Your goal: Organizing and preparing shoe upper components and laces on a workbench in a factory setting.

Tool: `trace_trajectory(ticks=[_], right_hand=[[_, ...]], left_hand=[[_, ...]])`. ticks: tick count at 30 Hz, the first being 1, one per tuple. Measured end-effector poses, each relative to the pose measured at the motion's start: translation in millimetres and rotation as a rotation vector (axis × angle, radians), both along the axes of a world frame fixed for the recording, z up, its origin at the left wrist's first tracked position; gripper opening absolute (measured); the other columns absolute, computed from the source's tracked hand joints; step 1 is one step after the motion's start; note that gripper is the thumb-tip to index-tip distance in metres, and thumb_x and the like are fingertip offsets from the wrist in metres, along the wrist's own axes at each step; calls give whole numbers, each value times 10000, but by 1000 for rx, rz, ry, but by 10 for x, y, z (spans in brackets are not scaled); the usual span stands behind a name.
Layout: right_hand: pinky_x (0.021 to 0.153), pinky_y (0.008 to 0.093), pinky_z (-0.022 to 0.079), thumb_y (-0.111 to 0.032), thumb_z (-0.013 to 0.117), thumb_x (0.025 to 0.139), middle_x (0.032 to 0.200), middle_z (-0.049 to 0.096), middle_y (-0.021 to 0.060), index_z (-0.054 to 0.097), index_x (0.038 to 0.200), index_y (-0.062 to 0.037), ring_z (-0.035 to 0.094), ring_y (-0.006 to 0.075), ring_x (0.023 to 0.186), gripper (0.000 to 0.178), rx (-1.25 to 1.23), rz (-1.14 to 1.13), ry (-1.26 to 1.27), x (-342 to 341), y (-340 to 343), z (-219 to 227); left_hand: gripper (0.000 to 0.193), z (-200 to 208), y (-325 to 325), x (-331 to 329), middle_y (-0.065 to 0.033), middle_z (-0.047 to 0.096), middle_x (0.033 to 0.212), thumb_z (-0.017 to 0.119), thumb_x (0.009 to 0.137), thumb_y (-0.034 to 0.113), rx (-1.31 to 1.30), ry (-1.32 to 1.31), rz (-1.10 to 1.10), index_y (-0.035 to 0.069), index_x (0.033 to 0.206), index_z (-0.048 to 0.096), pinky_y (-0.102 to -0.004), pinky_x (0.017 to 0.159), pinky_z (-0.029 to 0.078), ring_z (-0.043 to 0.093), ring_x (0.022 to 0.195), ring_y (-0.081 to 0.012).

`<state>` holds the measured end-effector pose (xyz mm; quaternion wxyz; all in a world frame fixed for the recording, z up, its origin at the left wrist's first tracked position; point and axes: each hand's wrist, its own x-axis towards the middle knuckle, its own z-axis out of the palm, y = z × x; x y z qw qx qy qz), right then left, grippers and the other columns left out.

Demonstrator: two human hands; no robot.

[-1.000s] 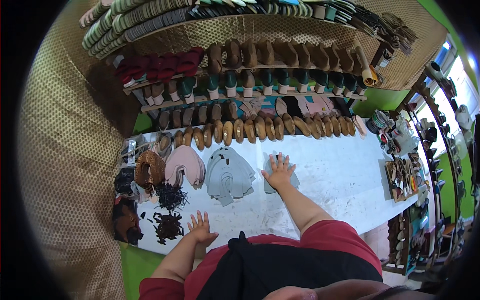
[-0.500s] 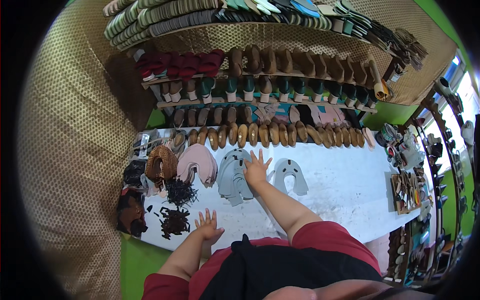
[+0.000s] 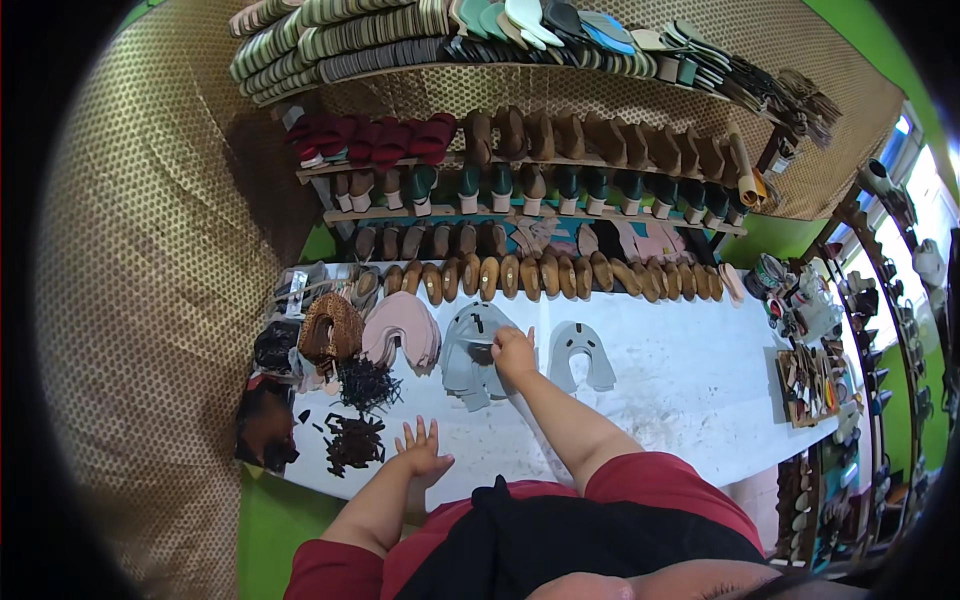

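One grey U-shaped piece [image 3: 580, 336] lying apart, flat on white table [image 3: 690, 370]; many more left fanned in grey stack [image 3: 460, 372] beside it; my right hand [image 3: 515, 353] at stack's right edge, arm stretched forward, fingers curled in, can't tell whether they pinch anything; my left hand [image 3: 422, 452] low, fingers spread wide, holding nothing, near dark strips [image 3: 355, 443]

Daylight glares through the window [image 3: 935, 185] at upper right, shadow streaks the left curtain [image 3: 160, 300], edges bow, corners go black!
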<state>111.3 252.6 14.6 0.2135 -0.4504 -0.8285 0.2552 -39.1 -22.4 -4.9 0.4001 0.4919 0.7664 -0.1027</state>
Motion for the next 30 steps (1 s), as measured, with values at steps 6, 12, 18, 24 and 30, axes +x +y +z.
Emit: trace_trajectory(ticks=[6,12,18,24,30], right_hand=[[1137,672,113,-193,683,844,989,711,19,727,1024,-192,592,206,1152,186,36,128,170,308,-468,518],[1109,707,128,-251,709,851,1000,723,13,763,977,-203,570,238,1217,145,80,290,99,857,-959,1016],[1059,592,290,-224,723,820,999,725,41,752,948,-178,625,226,1129,140,-101,516,-108,1175,-1501,1507],[782,381,530,-154,693,798,898,742,76,746,972,-98,693,297,862,190,-186,738,-209,609,-1629,982],[1115,661,235,-360,665,868,1430,525,57,598,1317,-182,417,284,1368,488,81,473,-386,-132,-2208,403]], left_hand=[[1154,-16,-63,-8,-199,-260,1595,590,821,674,34,-12,6,164,1568,-127,-690,1103,-64,-243,1440,-487],[1135,-5,-134,44,-194,-209,1613,607,805,660,143,10,13,161,1582,-53,-686,1109,-67,-212,1457,-473],[928,-90,-493,-117,-182,67,1635,649,841,496,480,-102,-9,120,1561,201,-661,1140,6,-37,1496,-443],[632,-43,-1131,-284,-155,355,1555,643,891,305,875,-153,-20,91,1450,439,-594,1168,164,196,1473,-429],[661,-14,-1788,-774,-175,357,1547,680,828,272,970,138,153,90,1425,463,-594,1161,185,214,1462,-447]])
